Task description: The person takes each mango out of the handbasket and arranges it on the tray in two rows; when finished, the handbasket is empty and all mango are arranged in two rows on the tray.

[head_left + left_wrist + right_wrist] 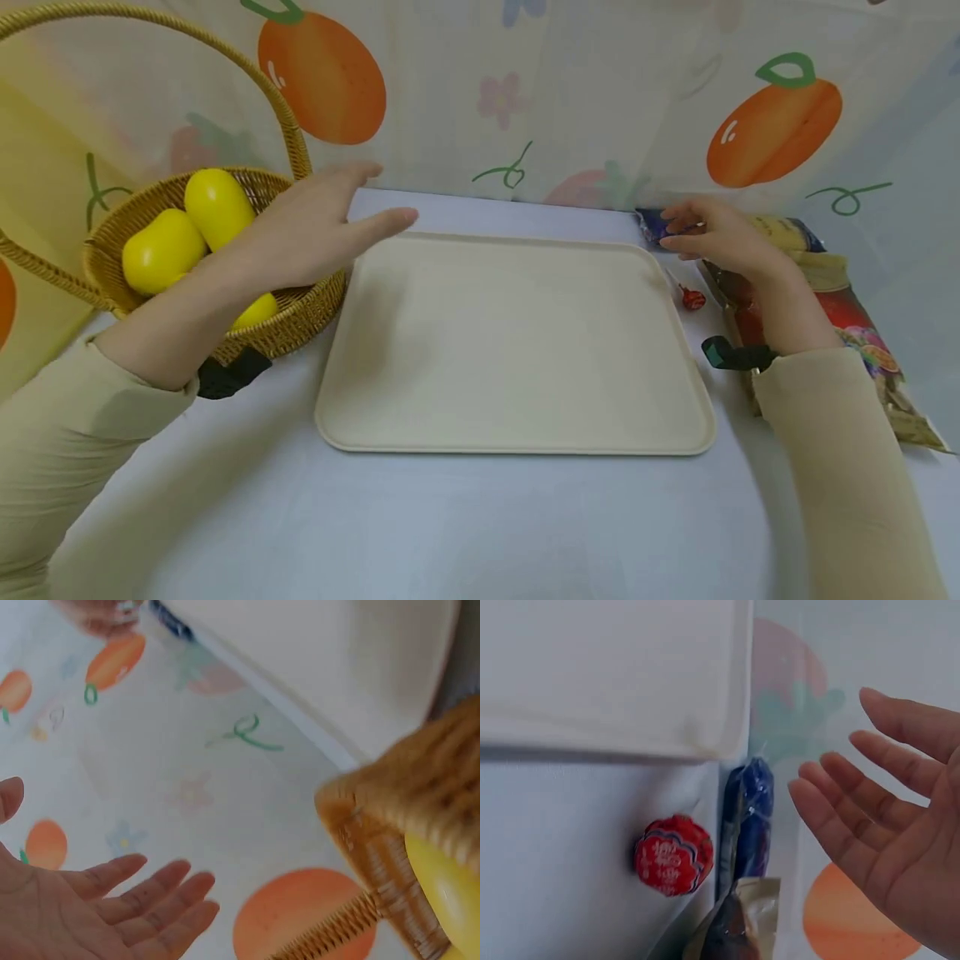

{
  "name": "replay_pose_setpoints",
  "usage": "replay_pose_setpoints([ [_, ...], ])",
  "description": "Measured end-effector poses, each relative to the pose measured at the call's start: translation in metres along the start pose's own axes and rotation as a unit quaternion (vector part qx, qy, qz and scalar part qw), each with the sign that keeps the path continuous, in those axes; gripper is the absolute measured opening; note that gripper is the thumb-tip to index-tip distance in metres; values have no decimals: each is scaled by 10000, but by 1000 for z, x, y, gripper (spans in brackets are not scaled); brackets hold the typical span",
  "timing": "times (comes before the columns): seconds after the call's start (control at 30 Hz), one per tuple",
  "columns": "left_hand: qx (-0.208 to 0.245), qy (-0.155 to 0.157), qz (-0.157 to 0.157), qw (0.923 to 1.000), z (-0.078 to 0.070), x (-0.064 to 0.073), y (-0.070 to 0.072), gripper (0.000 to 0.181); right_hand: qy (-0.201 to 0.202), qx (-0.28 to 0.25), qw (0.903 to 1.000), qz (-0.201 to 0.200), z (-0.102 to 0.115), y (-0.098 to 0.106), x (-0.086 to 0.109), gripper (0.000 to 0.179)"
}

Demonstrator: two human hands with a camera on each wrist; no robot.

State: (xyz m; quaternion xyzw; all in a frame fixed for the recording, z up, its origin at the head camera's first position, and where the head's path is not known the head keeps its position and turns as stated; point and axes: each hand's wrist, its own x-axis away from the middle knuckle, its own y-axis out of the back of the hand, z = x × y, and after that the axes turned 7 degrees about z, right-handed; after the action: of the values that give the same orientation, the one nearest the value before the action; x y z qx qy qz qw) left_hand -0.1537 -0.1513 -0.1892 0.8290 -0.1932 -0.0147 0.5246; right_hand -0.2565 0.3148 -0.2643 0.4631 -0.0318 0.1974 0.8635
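My left hand point(315, 225) reaches over the wicker basket point(303, 321), its fingers spread and holding nothing. Several yellow mango-like fruits point(163, 252) lie in the basket, partly hidden by the forearm. In the left wrist view the palm and fingers point(157, 907) are extended beside the basket. On the other side, my right hand point(712, 233) hovers above the packaged snacks, fingers loosely bent with nothing in them. Below it lie a blue packet point(754, 817) and a red-wrapped lollipop point(692, 298). A cream tray point(517, 342) lies flat between both hands, bare on top.
A large red and gold snack bag point(862, 333) lies under the right forearm, with a yellowish packet point(780, 233) behind it. The basket's tall handle point(225, 58) arches up at the left. A fruit-print cloth point(450, 100) hangs behind the white-covered table point(480, 525).
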Motion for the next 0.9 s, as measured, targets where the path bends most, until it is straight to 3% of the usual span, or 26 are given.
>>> replay_pose_setpoints([
  [0.17, 541, 386, 277, 9974, 26, 4, 25, 84, -111, -184, 9991, 357, -11, 4, 2, 51],
  [0.4, 889, 748, 720, 9906, 66, -3, 44, 83, -548, -240, 9893, 1331, -14, 7, 14, 50],
  [0.67, 1361, 1087, 571, 9831, 99, -14, 53, 80, -442, -311, 9808, 1874, -14, 2, 42, 47],
  [0.9, 1576, 1291, 580, 9773, 124, -20, 60, 80, -566, 43, 9716, 2297, -12, -8, 58, 50],
])
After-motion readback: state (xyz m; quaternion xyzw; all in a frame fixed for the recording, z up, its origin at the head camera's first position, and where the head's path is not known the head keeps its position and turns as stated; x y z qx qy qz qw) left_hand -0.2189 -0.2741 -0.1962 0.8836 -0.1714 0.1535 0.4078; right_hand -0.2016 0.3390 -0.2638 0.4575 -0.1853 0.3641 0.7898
